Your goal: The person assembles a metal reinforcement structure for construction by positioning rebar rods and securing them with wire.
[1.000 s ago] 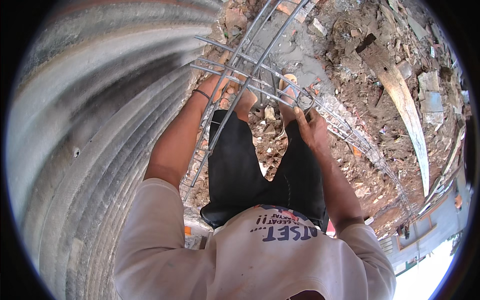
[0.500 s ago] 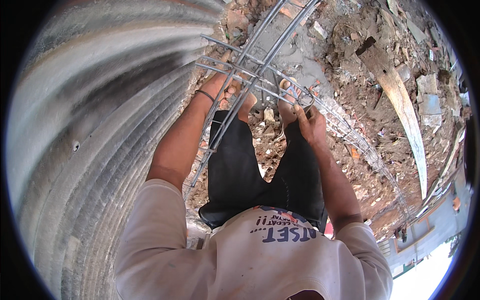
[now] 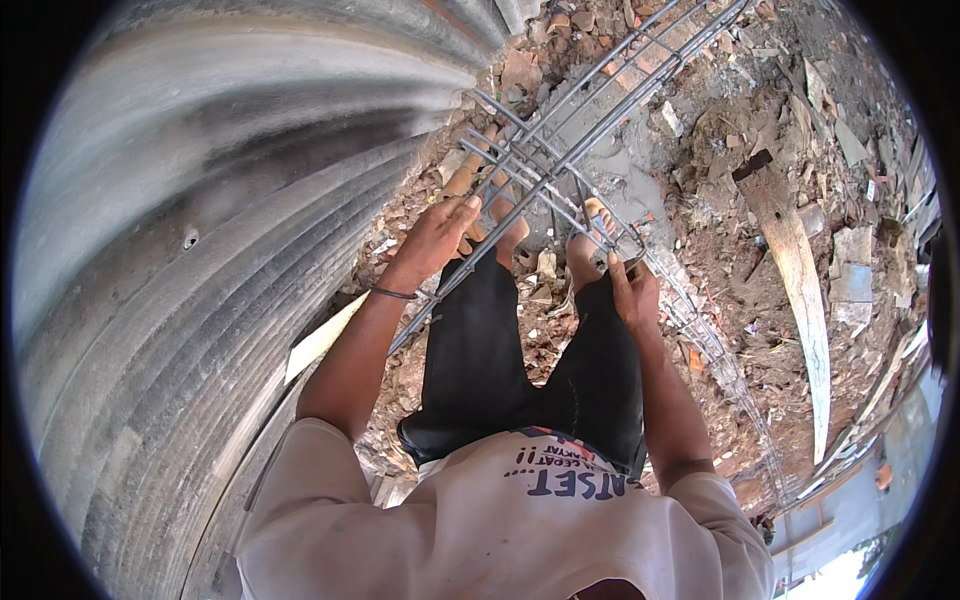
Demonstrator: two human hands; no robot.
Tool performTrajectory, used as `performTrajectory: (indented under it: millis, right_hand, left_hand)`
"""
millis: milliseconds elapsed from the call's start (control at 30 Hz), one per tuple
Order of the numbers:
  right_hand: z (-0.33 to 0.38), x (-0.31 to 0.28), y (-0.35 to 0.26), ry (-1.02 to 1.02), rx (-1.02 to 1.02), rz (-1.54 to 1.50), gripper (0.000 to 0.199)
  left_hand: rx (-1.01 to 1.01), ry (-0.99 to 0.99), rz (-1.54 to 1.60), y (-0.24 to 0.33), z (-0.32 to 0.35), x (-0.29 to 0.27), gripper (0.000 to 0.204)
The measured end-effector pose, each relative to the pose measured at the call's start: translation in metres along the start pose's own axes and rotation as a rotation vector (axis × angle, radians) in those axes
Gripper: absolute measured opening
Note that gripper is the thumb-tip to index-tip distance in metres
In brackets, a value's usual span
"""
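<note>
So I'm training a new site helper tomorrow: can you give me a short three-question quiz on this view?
1. True or false: the left hand grips the steel bar cage.
2. What lies to the person's left? A) corrugated metal sheet B) brick wall C) glass pane
3. What covers the ground around the cage?

Key:
1. True; the right hand is at the cage too, near a wire loop.
2. A, the corrugated metal sheet.
3. Rubble and broken debris, with a wooden plank lying on it.
</note>
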State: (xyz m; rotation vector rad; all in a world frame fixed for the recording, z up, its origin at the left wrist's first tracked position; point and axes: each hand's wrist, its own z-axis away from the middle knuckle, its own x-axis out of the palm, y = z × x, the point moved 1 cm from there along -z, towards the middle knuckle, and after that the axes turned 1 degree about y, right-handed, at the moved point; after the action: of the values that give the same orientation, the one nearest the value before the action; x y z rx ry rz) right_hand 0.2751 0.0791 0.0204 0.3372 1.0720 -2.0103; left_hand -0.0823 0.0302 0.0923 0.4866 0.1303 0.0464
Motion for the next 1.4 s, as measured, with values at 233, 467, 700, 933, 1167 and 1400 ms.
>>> performTrajectory:
  millis: [233,467,700,933,1167,1400]
  right_hand:
    - [-0.004,0.0,-0.005,0.009,-0.045,-0.097,0.054]
    - [-0.008,0.001,-0.003,0.004,-0.04,-0.104,0.054]
    - [-0.023,0.005,-0.002,-0.05,-0.008,-0.11,0.052]
    - [-0.03,0.009,0.009,-0.053,0.012,-0.036,0.054]
    - [-0.029,0.003,-0.005,-0.101,0.053,-0.026,0.056]
    - [-0.036,0.012,0.025,-0.067,-0.019,-0.062,0.056]
  left_hand:
    - [0.173,-0.032,-0.14,0.014,0.026,0.036,0.061]
    - [0.202,-0.032,-0.093,0.007,0.016,0.041,0.065]
    - [0.263,0.051,-0.109,-0.009,-0.005,0.065,0.063]
    - [0.31,0.071,-0.123,-0.014,-0.014,0.065,0.069]
    - [0.189,0.043,-0.085,-0.005,-0.017,0.056,0.07]
    - [0.22,0.062,-0.069,-0.008,-0.026,0.06,0.07]
